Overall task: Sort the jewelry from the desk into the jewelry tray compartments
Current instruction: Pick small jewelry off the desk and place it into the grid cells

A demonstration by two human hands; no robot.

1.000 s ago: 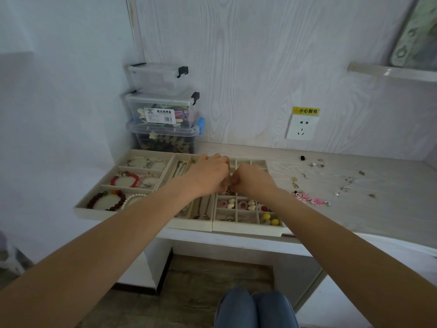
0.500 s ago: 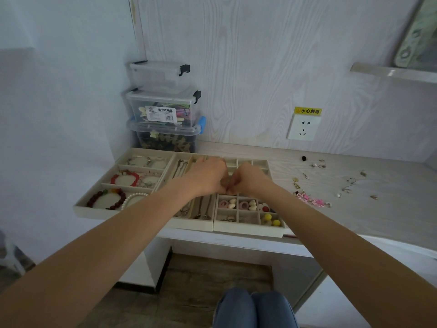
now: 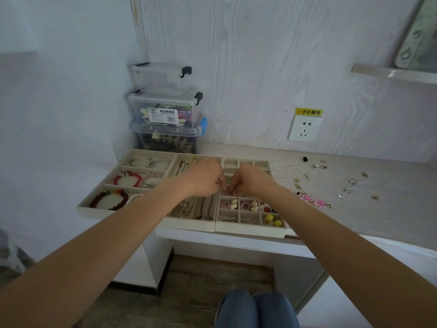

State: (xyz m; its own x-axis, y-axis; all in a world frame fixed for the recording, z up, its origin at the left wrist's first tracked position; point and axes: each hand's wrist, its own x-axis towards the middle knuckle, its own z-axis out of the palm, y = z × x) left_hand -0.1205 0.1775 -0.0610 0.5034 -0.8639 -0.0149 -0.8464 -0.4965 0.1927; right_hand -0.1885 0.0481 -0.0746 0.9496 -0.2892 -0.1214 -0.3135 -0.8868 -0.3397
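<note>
Three cream jewelry trays stand side by side at the desk's left end: a bracelet tray (image 3: 123, 213), a necklace tray (image 3: 189, 224) and a tray of small compartments (image 3: 250, 232) with rings and beads. My left hand (image 3: 205, 178) and right hand (image 3: 251, 182) meet over the seam between the necklace tray and the small-compartment tray. The fingers of both are curled and the fingertips pinch something tiny between them, too small to make out. Loose jewelry lies on the desk to the right: a pink flower piece (image 3: 312, 201) and scattered earrings (image 3: 350, 185).
Three clear storage boxes (image 3: 165, 119) are stacked in the back left corner behind the trays. A wall socket (image 3: 305, 127) sits above the desk, and a shelf (image 3: 390, 73) juts out at the upper right. A small black item (image 3: 305, 159) lies near the wall. My knees (image 3: 255, 311) are below the desk edge.
Both hands stay over the same spot on the trays. Their knuckles touched half a second ago; now a small gap shows between them, with only the fingertips near each other.
</note>
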